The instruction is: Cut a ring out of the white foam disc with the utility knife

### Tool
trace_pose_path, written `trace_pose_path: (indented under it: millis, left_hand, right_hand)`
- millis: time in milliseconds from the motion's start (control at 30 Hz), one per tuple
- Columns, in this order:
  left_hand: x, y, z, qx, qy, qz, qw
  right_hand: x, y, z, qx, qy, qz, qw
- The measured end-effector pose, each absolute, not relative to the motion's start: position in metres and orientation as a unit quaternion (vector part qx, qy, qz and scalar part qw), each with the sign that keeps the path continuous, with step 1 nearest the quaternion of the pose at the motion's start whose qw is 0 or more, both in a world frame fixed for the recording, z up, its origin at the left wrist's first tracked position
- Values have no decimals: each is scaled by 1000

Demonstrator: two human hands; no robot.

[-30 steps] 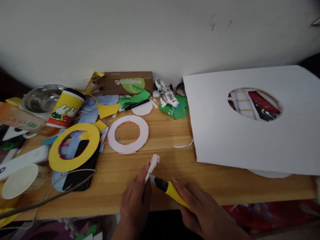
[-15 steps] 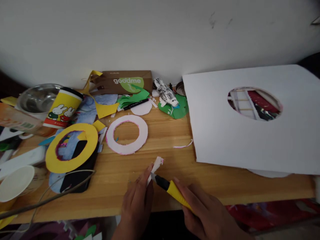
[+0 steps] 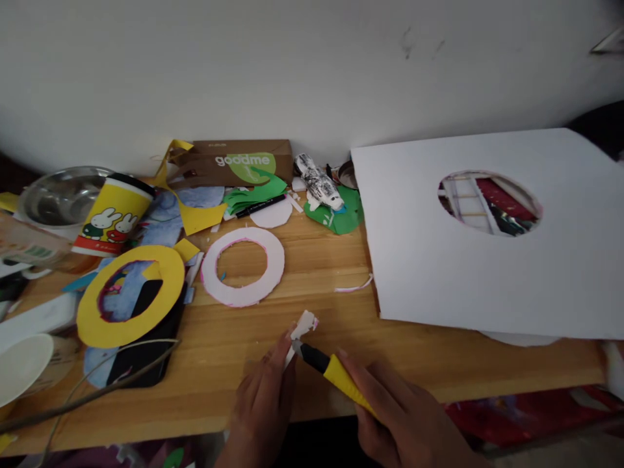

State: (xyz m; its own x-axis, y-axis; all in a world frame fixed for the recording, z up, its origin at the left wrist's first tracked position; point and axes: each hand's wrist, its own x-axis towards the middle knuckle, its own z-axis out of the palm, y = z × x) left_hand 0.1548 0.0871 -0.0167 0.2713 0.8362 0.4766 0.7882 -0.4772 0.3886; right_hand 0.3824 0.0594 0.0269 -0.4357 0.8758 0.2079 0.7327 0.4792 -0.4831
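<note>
My left hand (image 3: pixel 263 396) is closed on a small white strip (image 3: pixel 305 324) with a pinkish edge, near the front edge of the table. My right hand (image 3: pixel 400 409) grips a yellow utility knife (image 3: pixel 347 385), its blade touching the strip beside my left fingertips. Behind my hands lies a white ring (image 3: pixel 210 273) with pink edges. A yellow ring (image 3: pixel 168 286) rests to its left, over a dark flat object (image 3: pixel 160 354) and blue-patterned paper.
A large white board (image 3: pixel 439 273) with an oval hole covers the right side. Along the wall stand a brown box (image 3: pixel 205 166), a metal bowl (image 3: pixel 36 201) and a yellow cup (image 3: pixel 124 201). A cable (image 3: pixel 97 394) crosses the front left.
The view has shifted slightly, so the table items sit a little further left. Both hands keep nearly the same pose, with the blade still at the strip.
</note>
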Motion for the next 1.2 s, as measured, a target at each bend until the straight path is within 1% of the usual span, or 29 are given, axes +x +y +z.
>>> trace_pose_path:
  millis: [200,333,500,600,800,967,1200]
  left_hand:
    - [158,92,-12,786,518,332,65]
    - [159,100,0,787,505,340,95]
    - [153,113,20,731,560,354,163]
    - [148,115,28,705,588,353,181]
    - [144,119,30,727,570,350,152]
    - [145,123,26,787,516,320,112]
    - [150,123,29,821,494,284,32]
  right_hand:
    - [384,61,25,-485,-831,165,214]
    - [383,64,29,-500,-817,182,221]
    - [376,69,39,-500,-806,194,252]
    - [372,69,40,-487,-810,204,255]
    - [370,63,30,-485,-819,208,226]
    - [369,63,28,-494,-817,207,214]
    - [366,58,18,-514,-812,214,178]
